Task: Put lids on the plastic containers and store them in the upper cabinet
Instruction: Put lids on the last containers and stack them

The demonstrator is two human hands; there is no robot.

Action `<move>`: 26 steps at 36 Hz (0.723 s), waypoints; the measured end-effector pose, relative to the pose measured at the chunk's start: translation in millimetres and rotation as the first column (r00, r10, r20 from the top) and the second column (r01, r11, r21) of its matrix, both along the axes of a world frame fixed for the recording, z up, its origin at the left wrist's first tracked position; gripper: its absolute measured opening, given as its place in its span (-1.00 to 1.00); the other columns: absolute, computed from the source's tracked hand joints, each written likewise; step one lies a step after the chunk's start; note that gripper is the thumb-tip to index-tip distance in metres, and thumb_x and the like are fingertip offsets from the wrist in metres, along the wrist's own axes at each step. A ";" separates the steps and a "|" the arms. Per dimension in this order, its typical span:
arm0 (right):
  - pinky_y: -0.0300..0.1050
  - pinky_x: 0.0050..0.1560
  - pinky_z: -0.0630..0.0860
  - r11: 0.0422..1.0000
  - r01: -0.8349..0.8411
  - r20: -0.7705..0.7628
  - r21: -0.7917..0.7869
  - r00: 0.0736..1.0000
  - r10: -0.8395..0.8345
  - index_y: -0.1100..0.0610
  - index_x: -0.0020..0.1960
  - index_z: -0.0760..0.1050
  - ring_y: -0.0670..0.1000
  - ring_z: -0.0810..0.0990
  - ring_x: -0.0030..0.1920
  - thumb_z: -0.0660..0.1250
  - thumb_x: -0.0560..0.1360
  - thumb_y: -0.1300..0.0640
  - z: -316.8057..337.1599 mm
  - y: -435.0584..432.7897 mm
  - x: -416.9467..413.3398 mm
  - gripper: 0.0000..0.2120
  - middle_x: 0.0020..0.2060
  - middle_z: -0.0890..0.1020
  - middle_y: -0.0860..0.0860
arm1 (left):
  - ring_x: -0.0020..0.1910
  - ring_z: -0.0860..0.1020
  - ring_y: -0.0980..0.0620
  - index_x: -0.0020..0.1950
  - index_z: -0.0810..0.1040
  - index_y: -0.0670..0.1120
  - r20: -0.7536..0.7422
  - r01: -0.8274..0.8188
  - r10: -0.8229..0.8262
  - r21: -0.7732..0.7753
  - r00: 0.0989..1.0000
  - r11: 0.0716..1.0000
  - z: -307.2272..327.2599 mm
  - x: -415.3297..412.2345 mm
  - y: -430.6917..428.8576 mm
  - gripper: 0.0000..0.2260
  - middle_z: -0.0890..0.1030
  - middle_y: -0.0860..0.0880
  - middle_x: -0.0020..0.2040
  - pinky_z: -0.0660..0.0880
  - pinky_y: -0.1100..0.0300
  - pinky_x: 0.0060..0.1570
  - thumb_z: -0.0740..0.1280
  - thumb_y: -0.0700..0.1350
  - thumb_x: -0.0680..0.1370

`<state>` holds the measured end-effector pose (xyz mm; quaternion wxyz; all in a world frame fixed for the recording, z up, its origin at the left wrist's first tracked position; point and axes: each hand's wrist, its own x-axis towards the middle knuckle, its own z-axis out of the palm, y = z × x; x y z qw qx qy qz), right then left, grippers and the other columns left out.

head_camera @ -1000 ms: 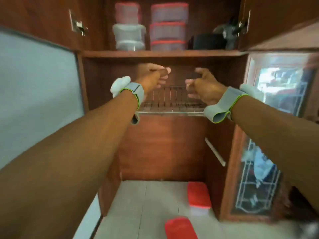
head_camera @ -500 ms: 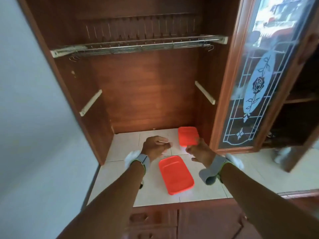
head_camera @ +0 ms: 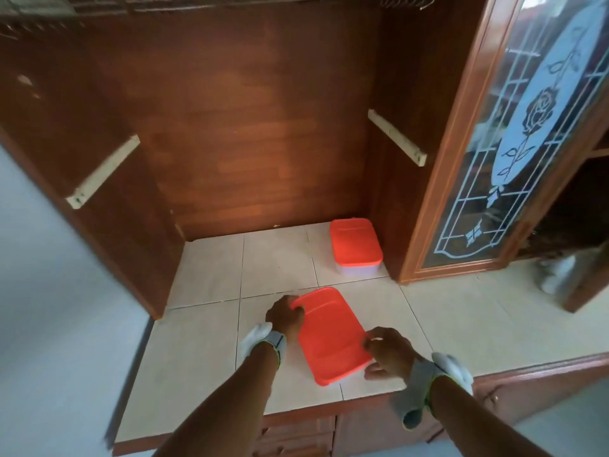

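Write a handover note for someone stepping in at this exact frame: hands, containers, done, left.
Left hand: gripping the far left corner of the near container.
Right hand: gripping its near right edge.
The near container sits, red lid on, at the front of the tiled counter. The second lidded container stands at the back right, against the cabinet wall, untouched.
Done: both wear lids; whether fully snapped cannot be told.
Left: lift and store each in the upper cabinet, out of view here.
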<state>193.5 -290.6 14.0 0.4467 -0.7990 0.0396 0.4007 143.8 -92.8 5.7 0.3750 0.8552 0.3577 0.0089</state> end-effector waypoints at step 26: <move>-0.13 -0.24 0.66 0.531 0.486 0.076 0.695 0.684 -0.726 0.29 0.07 0.57 0.11 0.61 -0.19 0.32 0.49 0.44 12.0 72.2 129.2 -0.81 -0.04 0.60 0.27 | 0.09 0.66 -0.16 0.19 0.67 -0.15 0.204 0.242 -0.227 -0.051 0.952 0.969 70.2 254.2 93.1 -0.76 0.69 -0.18 0.14 0.58 0.01 0.16 0.31 -0.10 0.60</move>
